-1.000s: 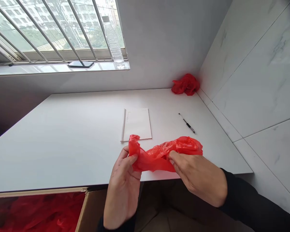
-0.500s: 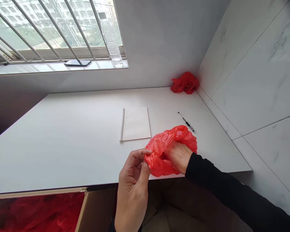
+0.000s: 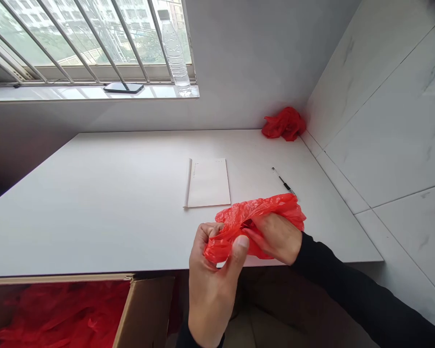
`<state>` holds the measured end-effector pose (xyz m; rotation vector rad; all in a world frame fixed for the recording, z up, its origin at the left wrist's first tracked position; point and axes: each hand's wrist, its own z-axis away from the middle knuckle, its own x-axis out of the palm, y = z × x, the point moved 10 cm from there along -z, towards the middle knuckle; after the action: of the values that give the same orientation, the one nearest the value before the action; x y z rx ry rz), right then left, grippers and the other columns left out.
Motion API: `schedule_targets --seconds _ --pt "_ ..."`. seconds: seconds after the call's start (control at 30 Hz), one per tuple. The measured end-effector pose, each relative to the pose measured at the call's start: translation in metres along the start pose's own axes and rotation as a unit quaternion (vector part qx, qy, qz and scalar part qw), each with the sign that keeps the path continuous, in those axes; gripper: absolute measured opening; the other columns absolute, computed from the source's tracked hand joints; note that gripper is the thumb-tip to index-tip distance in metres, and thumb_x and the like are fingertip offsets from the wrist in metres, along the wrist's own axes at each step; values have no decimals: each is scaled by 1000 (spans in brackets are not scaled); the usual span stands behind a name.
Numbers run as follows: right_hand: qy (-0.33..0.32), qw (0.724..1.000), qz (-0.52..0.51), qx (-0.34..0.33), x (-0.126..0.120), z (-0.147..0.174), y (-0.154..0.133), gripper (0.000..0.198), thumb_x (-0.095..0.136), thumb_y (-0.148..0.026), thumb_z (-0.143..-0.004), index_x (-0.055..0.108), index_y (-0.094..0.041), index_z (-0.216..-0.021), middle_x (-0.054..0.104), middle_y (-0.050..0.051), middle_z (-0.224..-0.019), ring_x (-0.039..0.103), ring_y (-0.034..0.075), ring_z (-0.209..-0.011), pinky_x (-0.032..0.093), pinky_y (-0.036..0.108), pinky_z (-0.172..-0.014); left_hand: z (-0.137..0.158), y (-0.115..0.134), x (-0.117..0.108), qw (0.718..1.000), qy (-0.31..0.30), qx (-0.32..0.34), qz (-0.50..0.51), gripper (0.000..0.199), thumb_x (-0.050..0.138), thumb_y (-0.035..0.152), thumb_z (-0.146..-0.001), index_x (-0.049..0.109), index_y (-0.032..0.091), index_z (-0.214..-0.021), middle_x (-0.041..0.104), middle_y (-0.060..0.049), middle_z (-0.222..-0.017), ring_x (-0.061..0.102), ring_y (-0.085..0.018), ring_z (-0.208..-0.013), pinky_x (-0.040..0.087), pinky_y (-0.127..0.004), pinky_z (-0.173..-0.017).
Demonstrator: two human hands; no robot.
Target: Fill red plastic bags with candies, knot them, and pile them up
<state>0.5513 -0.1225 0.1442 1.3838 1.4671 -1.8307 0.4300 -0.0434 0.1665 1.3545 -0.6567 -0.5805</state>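
A thin red plastic bag (image 3: 253, 209), crumpled and partly opened out, is held over the front edge of the white table. My left hand (image 3: 213, 285) grips its left side, fingers curled behind the plastic and thumb in front. From the right, my right hand (image 3: 281, 238) reaches into the mouth of the bag. Its fingers are hidden by the red plastic, so what they hold, if anything, does not show. Just beyond the bag lies a black and clear pen (image 3: 282, 180), its lower end close to the plastic.
A pale notebook (image 3: 208, 183) lies mid-table (image 3: 112, 193). Another crumpled red bag (image 3: 285, 124) sits in the far right corner by the tiled wall. On the sill are a phone (image 3: 123, 87) and a bottle (image 3: 176, 55). An open cardboard box (image 3: 145, 309) with red plastic stands at front left.
My left hand has taken a fuller grip on the bag, with more plastic gathered in it. The bag is stretched wider sideways. The right hand stays inside. The view has shifted slightly.
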Motion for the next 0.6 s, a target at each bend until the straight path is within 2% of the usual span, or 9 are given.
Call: schedule_targets --seconds 0.1,0.23,0.37,0.5,0.6 --pt "-2 998 10 62 -2 3 14 28 45 -32 -101 58 -20 -80 65 3 -69 62 20 -61 40 32 -54 -4 -1 -17 997 60 29 29 25 73 30 -86 49 23 -90 54 2 -85 55 -12 -80 48 -21 -72" --pt "33 993 49 99 -13 7 24 35 39 -37 -103 47 -21 -73 59 4 -66 57 19 -59 37 31 -54 -10 -6 -24 992 48 -3 114 27 73 26 -85 55 26 -105 60 1 -93 58 -13 -84 50 -22 -73" --pt "79 991 32 103 -27 11 23 37 40 -39 -101 40 -22 -68 52 1 -60 51 16 -56 35 29 -55 -10 -8 -28 981 61 -46 180 24 74 27 -82 60 22 -101 57 1 -80 53 -10 -68 44 -18 -58" --pt "102 986 13 132 -34 14 25 45 42 -44 -98 28 -24 -60 44 -1 -52 41 14 -49 30 29 -51 -8 -13 -20 986 20 -68 149 36 80 33 -78 61 23 -106 58 1 -78 53 -11 -68 46 -20 -63" --pt "81 984 -10 157 -29 14 30 49 40 -48 -99 26 -24 -59 42 -2 -51 41 13 -48 29 29 -50 -10 -12 -14 991 -2 -56 123 25 80 35 -80 62 20 -89 52 2 -74 49 -9 -66 43 -18 -60"
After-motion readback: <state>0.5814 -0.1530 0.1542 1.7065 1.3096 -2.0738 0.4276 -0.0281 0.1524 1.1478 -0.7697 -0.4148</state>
